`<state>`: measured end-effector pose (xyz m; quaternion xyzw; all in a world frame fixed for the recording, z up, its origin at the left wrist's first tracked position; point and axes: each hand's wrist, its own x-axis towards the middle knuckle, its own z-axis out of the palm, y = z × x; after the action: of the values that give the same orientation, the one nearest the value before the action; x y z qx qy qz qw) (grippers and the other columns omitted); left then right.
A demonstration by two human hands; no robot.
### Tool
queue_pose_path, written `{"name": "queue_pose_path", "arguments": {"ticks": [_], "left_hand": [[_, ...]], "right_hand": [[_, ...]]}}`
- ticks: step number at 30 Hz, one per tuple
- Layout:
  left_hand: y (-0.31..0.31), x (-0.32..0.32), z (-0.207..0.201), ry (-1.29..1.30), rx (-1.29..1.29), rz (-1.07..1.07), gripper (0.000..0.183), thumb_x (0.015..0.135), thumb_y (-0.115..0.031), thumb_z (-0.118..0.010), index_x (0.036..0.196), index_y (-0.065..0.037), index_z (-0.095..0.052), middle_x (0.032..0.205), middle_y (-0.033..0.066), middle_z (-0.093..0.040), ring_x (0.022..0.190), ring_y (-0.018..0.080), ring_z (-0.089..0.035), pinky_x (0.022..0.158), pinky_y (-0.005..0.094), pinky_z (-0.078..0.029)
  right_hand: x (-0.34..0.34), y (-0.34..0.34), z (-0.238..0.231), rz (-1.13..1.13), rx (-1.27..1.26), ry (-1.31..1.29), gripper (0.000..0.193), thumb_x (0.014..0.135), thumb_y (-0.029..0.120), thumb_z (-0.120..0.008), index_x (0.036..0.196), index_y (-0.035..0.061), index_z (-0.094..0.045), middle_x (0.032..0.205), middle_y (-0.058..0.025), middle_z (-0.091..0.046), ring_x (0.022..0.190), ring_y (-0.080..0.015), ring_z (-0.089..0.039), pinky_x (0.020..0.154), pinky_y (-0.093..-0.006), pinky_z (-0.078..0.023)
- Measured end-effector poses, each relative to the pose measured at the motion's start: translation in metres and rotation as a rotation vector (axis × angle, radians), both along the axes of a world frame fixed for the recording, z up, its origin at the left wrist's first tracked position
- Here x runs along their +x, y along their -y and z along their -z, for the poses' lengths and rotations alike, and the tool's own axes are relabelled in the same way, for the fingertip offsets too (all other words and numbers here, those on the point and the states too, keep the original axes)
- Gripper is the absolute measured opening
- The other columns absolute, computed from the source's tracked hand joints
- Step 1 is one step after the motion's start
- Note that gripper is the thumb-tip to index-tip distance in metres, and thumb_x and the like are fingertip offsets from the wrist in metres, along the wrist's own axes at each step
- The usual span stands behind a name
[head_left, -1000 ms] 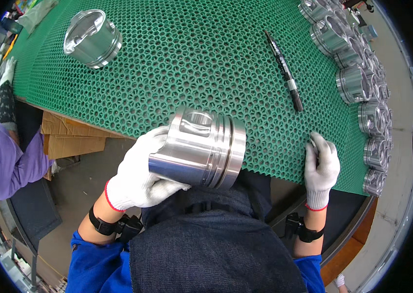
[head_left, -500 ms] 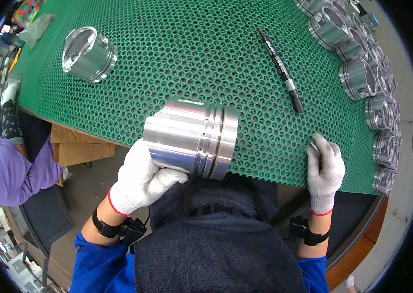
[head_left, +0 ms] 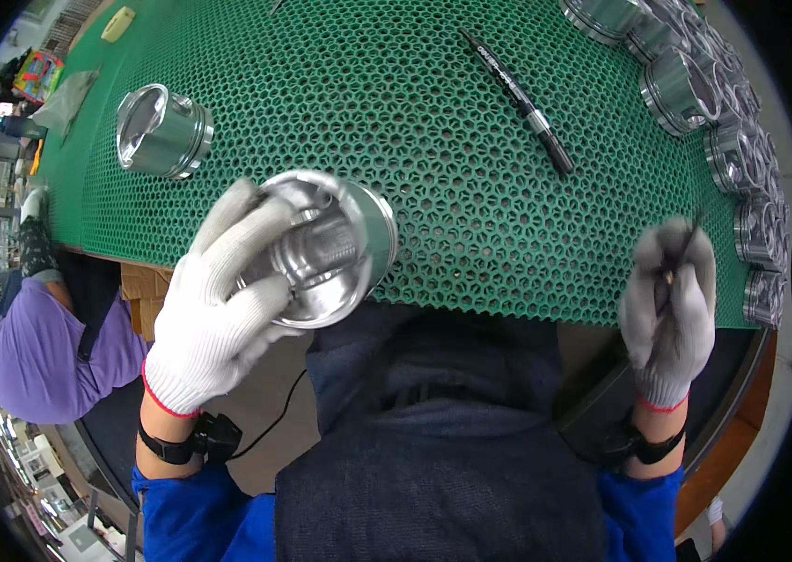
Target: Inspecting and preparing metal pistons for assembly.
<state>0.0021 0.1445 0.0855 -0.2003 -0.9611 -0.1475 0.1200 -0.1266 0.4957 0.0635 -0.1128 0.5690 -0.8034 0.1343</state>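
Observation:
My left hand (head_left: 215, 304), in a white knit glove, grips a shiny metal piston (head_left: 379, 234) at the mat's near edge. The piston's hollow end faces me and to the left, and my fingers reach over its rim. At the right, my gloved right hand (head_left: 667, 314) is closed around a thin dark stick-like thing (head_left: 691, 239). Motion blurs it, so its exact kind is unclear. A black marker pen (head_left: 522, 105) lies on the green mat (head_left: 452, 197) between and beyond my hands. A second piston (head_left: 167, 134) lies on its side at the far left.
Several pistons (head_left: 682, 91) stand in rows along the mat's right edge. Toward the far left lie a clear plastic bag (head_left: 68, 101) and a pale yellow object (head_left: 118, 24). A person in purple (head_left: 64, 351) is by the table at left, near a cardboard box (head_left: 143, 295).
My left hand has turned the piston so its hollow end shows, and shifted it left. My right hand has lifted from the mat's edge and closed around the thin dark thing.

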Motion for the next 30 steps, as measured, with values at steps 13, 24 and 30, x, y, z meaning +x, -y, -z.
{"name": "queue_pose_path", "arguments": {"ticks": [13, 24, 30], "left_hand": [[-0.034, -0.076, -0.001, -0.183, 0.330, -0.067, 0.015, 0.078, -0.013, -0.069, 0.088, -0.003, -0.064, 0.090, 0.0094, -0.062, 0.081, 0.0279, -0.056, 0.069, 0.0370, -0.047], [-0.076, -0.008, 0.010, -0.147, 0.050, -0.061, 0.033, 0.078, -0.029, -0.075, 0.099, -0.007, -0.062, 0.081, 0.0045, -0.052, 0.081, 0.0290, -0.057, 0.076, 0.0446, -0.046], [-0.074, -0.008, 0.010, -0.135, 0.014, -0.070, 0.034, 0.069, -0.027, -0.078, 0.093, -0.007, -0.067, 0.083, 0.0005, -0.056, 0.079, 0.0232, -0.058, 0.080, 0.0431, -0.049]], "right_hand": [[-0.040, 0.090, 0.009, -0.102, 0.945, -1.495, 0.039, 0.079, 0.016, -0.059, 0.118, 0.0189, -0.063, 0.075, -0.0019, -0.057, 0.057, -0.0168, -0.058, 0.049, -0.0293, -0.048], [0.008, 0.069, 0.002, -0.459, 1.053, -0.883, 0.030, 0.088, 0.015, -0.059, 0.117, 0.0122, -0.062, 0.073, -0.0047, -0.058, 0.054, -0.0180, -0.062, 0.049, -0.0293, -0.052], [-0.003, 0.065, 0.003, -1.043, 0.001, 0.946, 0.049, 0.095, 0.035, -0.056, 0.122, -0.0067, -0.054, 0.065, -0.0023, -0.055, 0.047, -0.0057, -0.051, 0.040, -0.0196, -0.043]]}}
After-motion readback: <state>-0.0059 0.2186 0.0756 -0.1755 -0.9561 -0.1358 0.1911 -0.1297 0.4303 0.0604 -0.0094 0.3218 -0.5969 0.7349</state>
